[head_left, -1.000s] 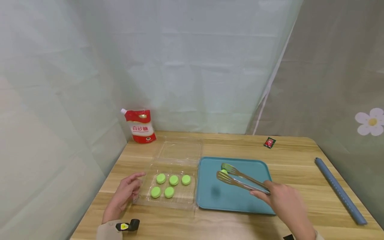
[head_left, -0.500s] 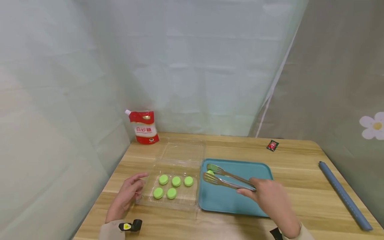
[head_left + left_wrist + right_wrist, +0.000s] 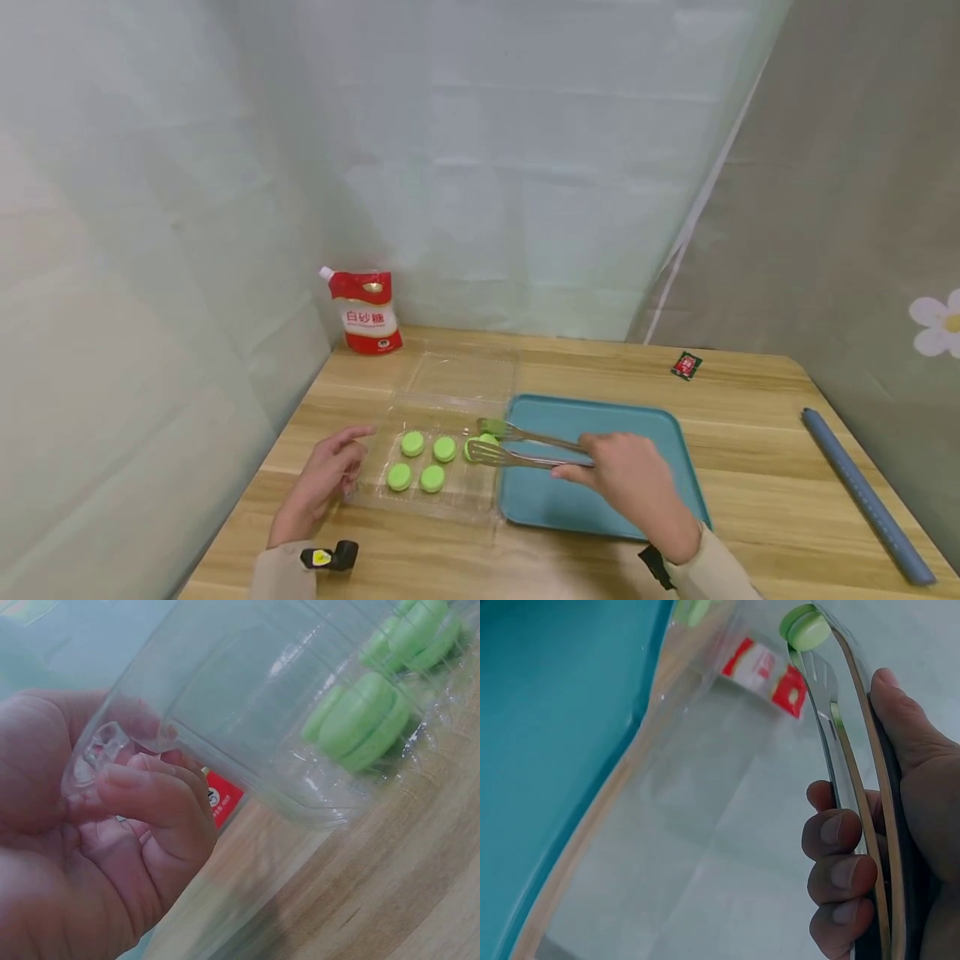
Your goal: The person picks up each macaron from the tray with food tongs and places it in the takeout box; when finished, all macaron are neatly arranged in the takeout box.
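While clear box [image 3: 467, 493] holds macarons [image 3: 445, 450], left hand [image 3: 326, 473] grips it, right hand [image 3: 628, 473] grips tongs [image 3: 517, 459].

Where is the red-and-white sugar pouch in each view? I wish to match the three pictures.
Head: the red-and-white sugar pouch is left of centre, fully visible.
Left wrist: just left of centre; only a red part shows beside the left hand.
Right wrist: upper part, right of centre, left of the metal tongs.
Shared landmark: green macarons.

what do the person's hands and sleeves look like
The left hand and right hand are ungloved, with light beige sleeves. A black piece with a yellow marking sits on the left one; another black piece shows at the right.
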{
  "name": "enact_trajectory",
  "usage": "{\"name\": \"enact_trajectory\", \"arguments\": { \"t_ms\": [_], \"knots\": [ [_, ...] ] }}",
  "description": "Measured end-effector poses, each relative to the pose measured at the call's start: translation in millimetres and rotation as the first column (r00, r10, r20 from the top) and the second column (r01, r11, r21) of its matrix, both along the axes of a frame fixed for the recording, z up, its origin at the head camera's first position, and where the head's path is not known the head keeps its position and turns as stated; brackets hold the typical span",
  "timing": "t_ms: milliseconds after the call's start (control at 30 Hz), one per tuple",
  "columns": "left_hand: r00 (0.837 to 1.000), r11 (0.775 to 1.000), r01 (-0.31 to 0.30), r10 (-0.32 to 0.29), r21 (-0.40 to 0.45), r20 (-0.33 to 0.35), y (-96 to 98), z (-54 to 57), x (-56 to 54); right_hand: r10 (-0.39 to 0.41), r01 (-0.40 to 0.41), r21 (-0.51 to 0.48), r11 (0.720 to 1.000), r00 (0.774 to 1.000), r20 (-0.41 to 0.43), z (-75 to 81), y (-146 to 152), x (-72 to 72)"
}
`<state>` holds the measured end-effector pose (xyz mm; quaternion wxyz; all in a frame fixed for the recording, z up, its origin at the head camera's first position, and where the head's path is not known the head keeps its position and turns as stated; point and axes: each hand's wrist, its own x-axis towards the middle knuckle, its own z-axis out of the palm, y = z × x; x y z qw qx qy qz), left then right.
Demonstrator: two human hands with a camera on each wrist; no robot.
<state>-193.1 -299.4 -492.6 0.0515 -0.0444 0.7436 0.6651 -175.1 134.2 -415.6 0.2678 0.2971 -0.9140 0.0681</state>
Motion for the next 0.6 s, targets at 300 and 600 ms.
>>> {"name": "enact_trajectory", "arguments": {
  "t_ms": [300, 600],
  "knots": [
    [1.000, 1.000, 0.008, -0.008, 0.001, -0.007, -0.5, 1.4, 1.5, 0.046, -0.062, 0.133, 0.989, 0.992, 0.121, -3.7, -25, -10.2],
    [1.000, 1.000, -0.003, 0.003, -0.004, 0.003, 0.3, 2.5, 0.7, 0.094, -0.107, 0.208, 0.972, 0.993, 0.072, -3.4, -40, -19.6]
  ]
}}
